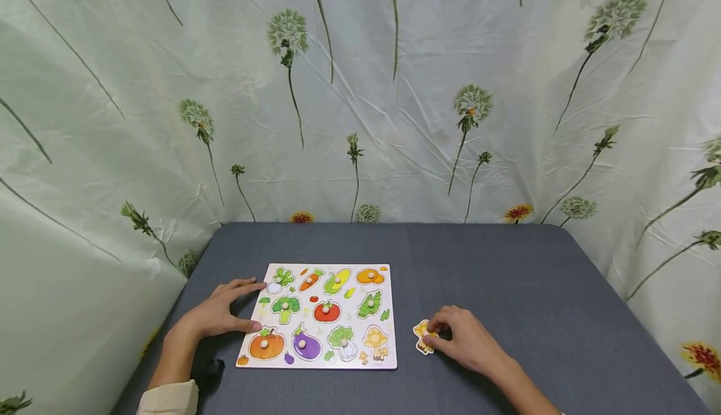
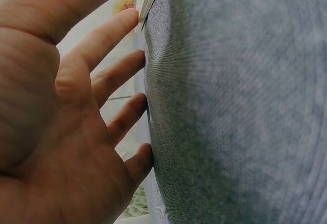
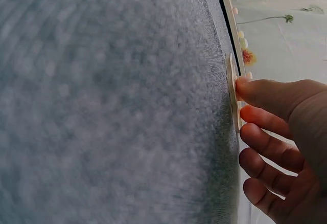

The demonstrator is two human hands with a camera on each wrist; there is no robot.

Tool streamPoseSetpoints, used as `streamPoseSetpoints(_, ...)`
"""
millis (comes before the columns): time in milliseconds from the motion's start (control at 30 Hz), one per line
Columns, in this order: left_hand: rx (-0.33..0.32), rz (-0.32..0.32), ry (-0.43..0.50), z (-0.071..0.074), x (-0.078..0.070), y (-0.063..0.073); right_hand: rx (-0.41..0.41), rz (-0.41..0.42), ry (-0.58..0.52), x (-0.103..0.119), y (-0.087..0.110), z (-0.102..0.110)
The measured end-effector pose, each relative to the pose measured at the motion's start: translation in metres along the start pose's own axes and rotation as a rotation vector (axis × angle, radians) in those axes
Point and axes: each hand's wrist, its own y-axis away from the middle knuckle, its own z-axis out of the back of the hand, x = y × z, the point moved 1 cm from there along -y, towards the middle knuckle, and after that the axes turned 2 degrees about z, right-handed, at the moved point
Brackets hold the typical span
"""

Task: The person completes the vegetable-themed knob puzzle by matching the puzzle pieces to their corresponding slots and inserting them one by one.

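A pale vegetable puzzle board (image 1: pixel 321 363) lies flat on the table. My left hand (image 1: pixel 216 312) rests at its left edge, thumb and fingers spread, fingertips right at the border; in the left wrist view the fingers (image 2: pixel 118 78) are stretched out. To the right of the board, my right hand (image 1: pixel 464 340) pinches a mushroom puzzle piece (image 1: pixel 421 343) between thumb and fingers. The right wrist view shows that piece (image 3: pixel 231 70) edge-on, close over the cloth, its middle hidden by the thumb. The board's mushroom spot (image 1: pixel 375 338) shows a printed mushroom without a knob.
Several knobbed pieces sit in the board, among them a pumpkin (image 1: pixel 267 346), an eggplant (image 1: pixel 306 347) and a tomato (image 1: pixel 327 312). A dark grey cloth (image 1: pixel 479 265) covers the table. Behind and beside it hangs a floral curtain (image 1: pixel 394 121).
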Motion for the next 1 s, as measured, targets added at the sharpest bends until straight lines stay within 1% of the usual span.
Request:
streamPoseSetpoints(233, 0.0, 0.0, 0.006, 0.0005, -0.0011, 0.0021, 0.002, 0.017, -0.023, -0.0006, -0.0008, -0.0027)
streamPoseSetpoints(400, -0.001, 0.001, 0.008, 0.0008, -0.0023, 0.0021, 0.012, 0.013, -0.028, -0.0008, -0.0014, -0.0034)
streamPoseSetpoints(533, -0.008, -0.003, 0.009, 0.0013, -0.003, 0.0014, 0.009, 0.005, -0.022, -0.0007, -0.002, -0.0026)
streamPoseSetpoints(767, -0.003, 0.009, 0.016, 0.0008, -0.0037, 0.0008, -0.002, -0.015, -0.011, -0.0001, -0.0024, -0.0027)
streamPoseSetpoints(1000, -0.008, -0.004, 0.006, 0.0003, -0.0026, 0.0013, 0.006, -0.031, -0.01, 0.0032, -0.0072, -0.0007)
